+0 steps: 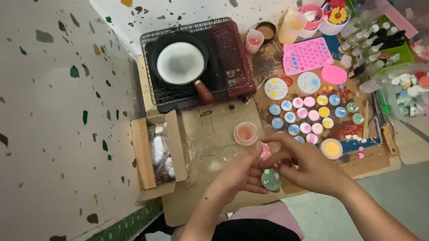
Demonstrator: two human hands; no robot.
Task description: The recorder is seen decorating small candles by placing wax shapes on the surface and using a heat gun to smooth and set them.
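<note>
Green round disc [271, 179] pinched between both hands, near edge of surface [192, 206]. Left hand [241, 176] cupping underneath, right hand [309, 166] w/ fingertips closed on disc rim & a small pink piece [265, 151] just above. Looks like mid-decorating step; next move prob. needs steady fine pressure. Rows of coloured discs [308, 116] just far-right, pink cup [245, 133] far-left of hands.
</note>
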